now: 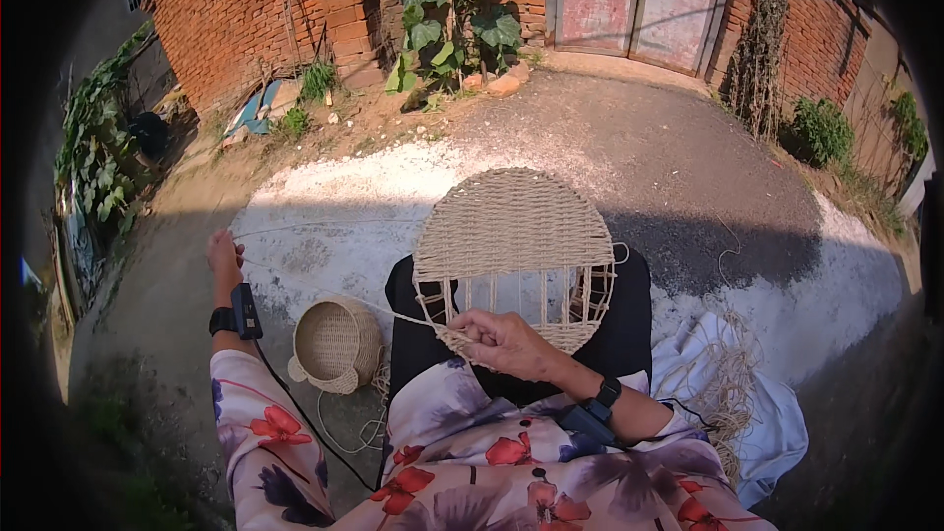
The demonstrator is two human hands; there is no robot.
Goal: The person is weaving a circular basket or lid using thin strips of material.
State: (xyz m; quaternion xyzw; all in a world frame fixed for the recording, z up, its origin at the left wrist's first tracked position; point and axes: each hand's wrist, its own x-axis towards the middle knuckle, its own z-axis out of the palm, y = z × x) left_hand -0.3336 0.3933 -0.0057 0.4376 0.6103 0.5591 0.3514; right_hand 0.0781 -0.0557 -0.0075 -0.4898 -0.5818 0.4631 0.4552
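Observation:
A round, half-woven basket (513, 219) of beige cord rests on my lap. Its far half is densely woven, while bare frame bars and gaps show across the nearer half. My left hand (225, 251) is stretched far out to the left, closed on a thin cord (334, 288). Two strands run from it back toward the basket, one to the far-left side and one to the near-left edge. There my right hand (503, 342) lies over the near rim, fingers pinched where the cord arrives; the fingertips are partly hidden.
A small finished round basket (337, 344) sits on the ground at my left, with loose cord beside it. To my right, a tangled heap of cord (726, 388) lies on a white cloth sack (772, 423). Farther off are leafy plants, brick walls (236, 20) and a double door (639, 0).

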